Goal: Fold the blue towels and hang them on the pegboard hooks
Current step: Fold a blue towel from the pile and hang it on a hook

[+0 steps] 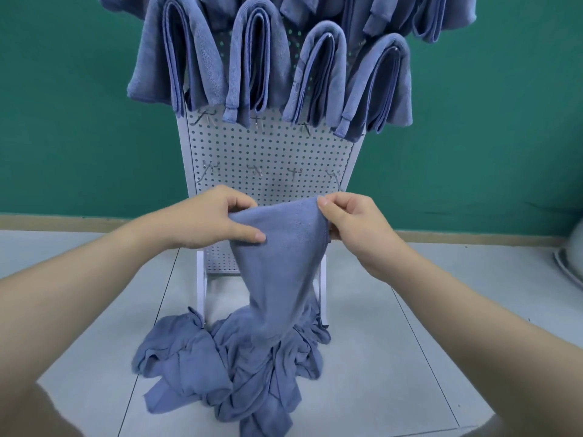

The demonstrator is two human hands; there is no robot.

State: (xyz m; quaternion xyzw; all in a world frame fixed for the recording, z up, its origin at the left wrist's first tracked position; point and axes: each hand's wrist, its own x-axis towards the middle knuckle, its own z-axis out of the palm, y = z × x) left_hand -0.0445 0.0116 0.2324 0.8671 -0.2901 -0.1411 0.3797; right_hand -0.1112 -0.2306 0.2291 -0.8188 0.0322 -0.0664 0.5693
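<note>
A blue towel hangs lifted in front of the white pegboard. My left hand grips its top left edge, and my right hand pinches its top right corner. The towel's lower end trails down into a crumpled pile of blue towels on the floor at the pegboard's foot. Several folded blue towels hang over hooks in the pegboard's upper rows. Two rows of bare metal hooks stick out below them, just above my hands.
The pegboard stands on a grey tiled floor against a green wall. A pale round object sits at the right edge of the floor.
</note>
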